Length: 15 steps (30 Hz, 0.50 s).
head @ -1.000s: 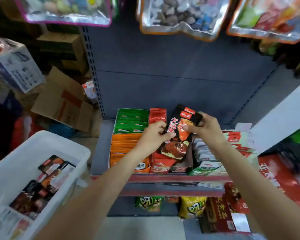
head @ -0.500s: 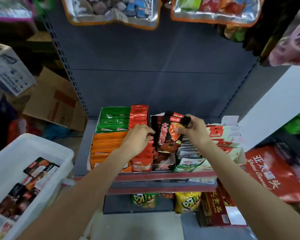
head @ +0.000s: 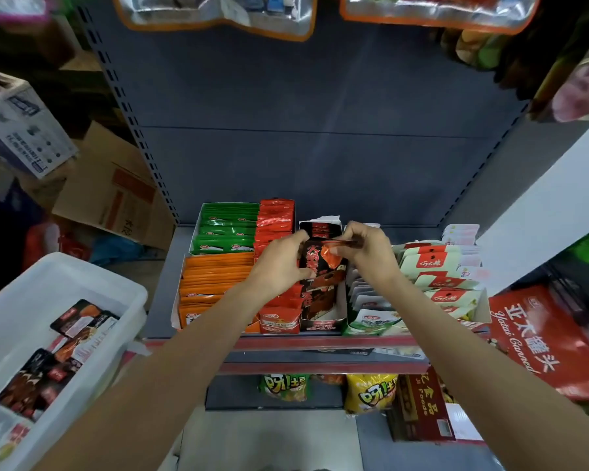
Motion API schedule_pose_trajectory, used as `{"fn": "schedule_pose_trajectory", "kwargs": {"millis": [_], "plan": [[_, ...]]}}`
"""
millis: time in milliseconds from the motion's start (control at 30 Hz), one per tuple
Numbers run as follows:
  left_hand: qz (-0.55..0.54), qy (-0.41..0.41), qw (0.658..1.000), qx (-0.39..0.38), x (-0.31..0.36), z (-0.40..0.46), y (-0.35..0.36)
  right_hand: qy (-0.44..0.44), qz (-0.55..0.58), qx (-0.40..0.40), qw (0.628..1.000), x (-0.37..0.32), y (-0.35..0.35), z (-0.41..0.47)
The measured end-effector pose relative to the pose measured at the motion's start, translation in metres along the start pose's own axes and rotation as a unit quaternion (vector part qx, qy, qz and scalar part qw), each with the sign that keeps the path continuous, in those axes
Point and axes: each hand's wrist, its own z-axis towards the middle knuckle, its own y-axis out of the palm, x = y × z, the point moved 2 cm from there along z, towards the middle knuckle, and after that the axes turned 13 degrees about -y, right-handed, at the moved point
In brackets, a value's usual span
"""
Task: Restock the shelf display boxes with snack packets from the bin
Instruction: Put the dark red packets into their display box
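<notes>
Left of the black display box (head: pixel 323 311), a white bin (head: pixel 92 283) held more dark packets. The left hand (head: pixel 281 263) pinched the left edge of the black snack packets (head: pixel 320 266) standing in that box on the shelf (head: pixel 286 343). The right hand (head: pixel 368 248), just right of the box, pinched their top edge.

Glossy foil snack packets (head: pixel 322 266), matt grey metal shelf (head: pixel 181 266), translucent smooth plastic bin (head: pixel 82 283), card display boxes (head: pixel 323 322).
</notes>
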Motion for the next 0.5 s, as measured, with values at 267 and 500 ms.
{"fn": "schedule_pose_trajectory", "kwargs": {"millis": [267, 500], "plan": [[0.030, 0.033, 0.999, 0.023, 0.008, 0.002, 0.005, -0.052, -0.198, -0.162, 0.965, -0.009, -0.005, 0.010], [0.033, 0.033, 0.999, -0.021, -0.013, 0.006, -0.006, -0.044, -0.284, -0.237, 0.928, -0.006, 0.003, 0.013]]}}
